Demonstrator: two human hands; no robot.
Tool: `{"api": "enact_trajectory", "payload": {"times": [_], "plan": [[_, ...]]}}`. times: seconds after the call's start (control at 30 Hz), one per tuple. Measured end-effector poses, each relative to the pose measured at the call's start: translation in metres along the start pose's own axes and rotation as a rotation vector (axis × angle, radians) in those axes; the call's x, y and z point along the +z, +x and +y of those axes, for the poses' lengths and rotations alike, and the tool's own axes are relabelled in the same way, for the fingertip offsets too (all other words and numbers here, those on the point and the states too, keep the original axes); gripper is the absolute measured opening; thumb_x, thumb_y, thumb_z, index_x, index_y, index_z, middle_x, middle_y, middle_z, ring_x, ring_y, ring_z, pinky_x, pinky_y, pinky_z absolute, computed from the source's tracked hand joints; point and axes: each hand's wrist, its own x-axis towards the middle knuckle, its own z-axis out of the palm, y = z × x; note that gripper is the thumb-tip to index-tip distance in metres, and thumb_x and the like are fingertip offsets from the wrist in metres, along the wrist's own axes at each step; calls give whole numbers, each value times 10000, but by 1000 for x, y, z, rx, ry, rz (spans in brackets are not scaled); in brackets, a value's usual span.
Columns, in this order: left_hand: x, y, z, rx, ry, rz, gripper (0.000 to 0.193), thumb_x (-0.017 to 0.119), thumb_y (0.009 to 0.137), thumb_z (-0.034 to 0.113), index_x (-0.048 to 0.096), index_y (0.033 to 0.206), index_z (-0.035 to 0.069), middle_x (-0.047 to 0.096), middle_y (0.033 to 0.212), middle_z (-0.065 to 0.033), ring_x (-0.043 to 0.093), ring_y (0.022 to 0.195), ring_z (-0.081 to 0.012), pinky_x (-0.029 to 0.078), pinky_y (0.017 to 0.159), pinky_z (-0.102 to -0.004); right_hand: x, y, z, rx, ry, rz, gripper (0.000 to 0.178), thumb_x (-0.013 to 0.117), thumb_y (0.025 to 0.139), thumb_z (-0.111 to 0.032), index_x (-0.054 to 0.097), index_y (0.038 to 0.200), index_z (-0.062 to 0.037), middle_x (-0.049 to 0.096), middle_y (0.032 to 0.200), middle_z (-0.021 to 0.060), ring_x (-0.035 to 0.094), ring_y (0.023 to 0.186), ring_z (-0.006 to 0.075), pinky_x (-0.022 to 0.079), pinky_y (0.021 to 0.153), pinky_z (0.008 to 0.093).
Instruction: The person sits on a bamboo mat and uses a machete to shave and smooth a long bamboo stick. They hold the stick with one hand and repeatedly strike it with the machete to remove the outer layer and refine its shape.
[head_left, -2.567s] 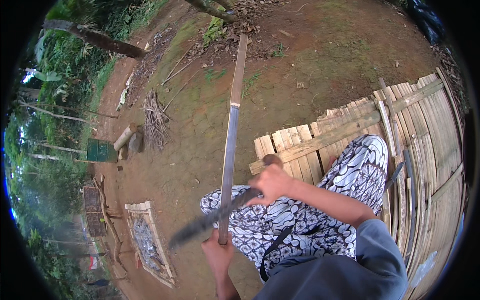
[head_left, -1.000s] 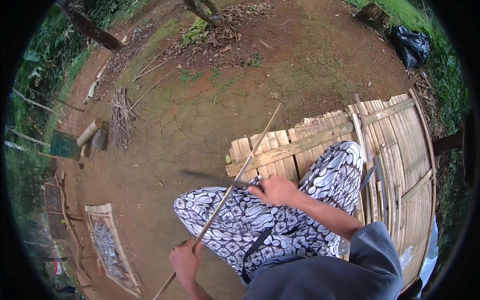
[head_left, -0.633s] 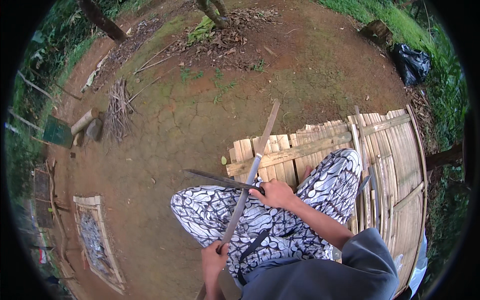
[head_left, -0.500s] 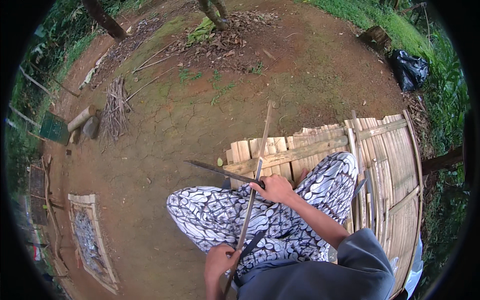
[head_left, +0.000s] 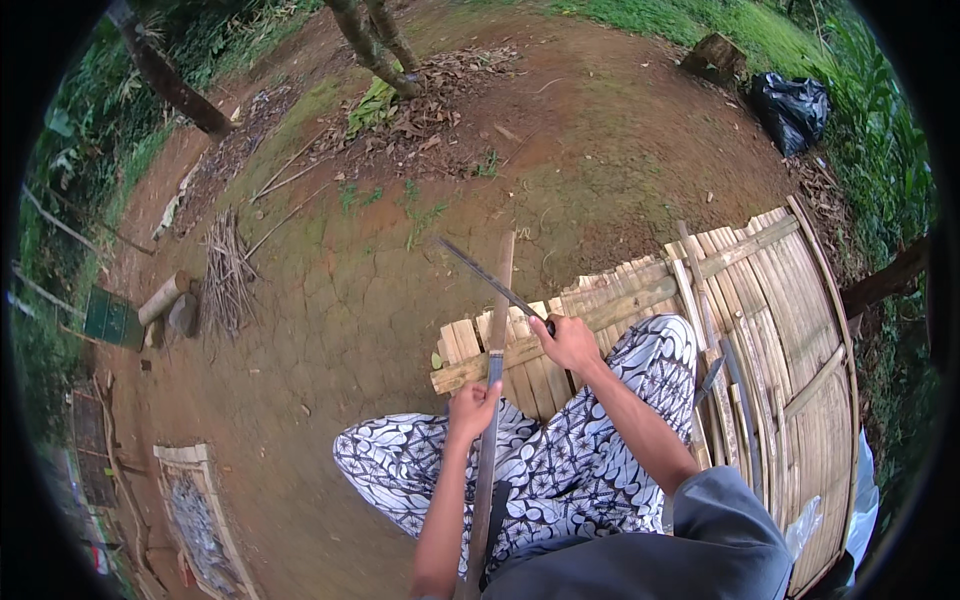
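A long bamboo strip slants up from my lap, with its paler end beyond my knees. My left hand is closed around it near the middle, just below a pale ring on the strip. My right hand grips the dark handle of a long knife. The blade points up and left and crosses the strip's upper part; whether the two touch I cannot tell. My crossed legs in black-and-white patterned trousers lie below both hands.
I sit on a bamboo slat platform with loose strips at my right. Bare earth spreads ahead, with a stick bundle, a log and a framed ash bed on the left. A black plastic bag and stump stand far right.
My left hand has slid up along the bamboo strip, from near my waist to between my knees. The knife has moved up and right, away from my lap, and the strip stands more upright.
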Motion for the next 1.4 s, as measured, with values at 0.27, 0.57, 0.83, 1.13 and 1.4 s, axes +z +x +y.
{"api": "enact_trajectory", "payload": {"times": [0.27,0.57,0.83,1.13,1.4], "plan": [[16,28,19,-438,-543,-415,268,533,977,241,583,948,-21,685,910,-176,691,685,-201,542,566,-259,-11,-7,-5,-65,80,9,604,504,908,-552,666,810,22,620,633,237,644,655,400,514,629,473],[-41,-58,75,-201,-624,-168,163,409,1017,139,520,1046,23,634,813,-88,410,453,-72,344,418,-211,-10,-28,-53,-508,53,-249,644,491,869,-636,695,820,-27,601,566,200,637,552,367,524,539,449],[-62,-100,73,139,-48,303,310,392,958,79,519,683,9,445,540,13,415,483,-65,296,429,-272,-12,-59,-122,-1136,-176,-175,631,491,841,-673,616,680,-76,598,539,128,617,473,287,466,424,398],[-69,-141,87,-169,275,200,205,474,951,119,593,963,-49,602,672,-220,620,611,-353,452,576,-430,12,1,-77,-751,-176,-230,687,427,857,-702,673,728,-74,591,530,145,627,498,284,496,468,415],[-67,-152,60,-326,245,33,245,454,951,138,605,1058,-23,631,781,-259,636,746,-414,473,677,-470,12,-39,-73,-1038,-137,-446,681,423,881,-667,685,751,-53,620,584,164,639,537,321,515,500,416]]}}
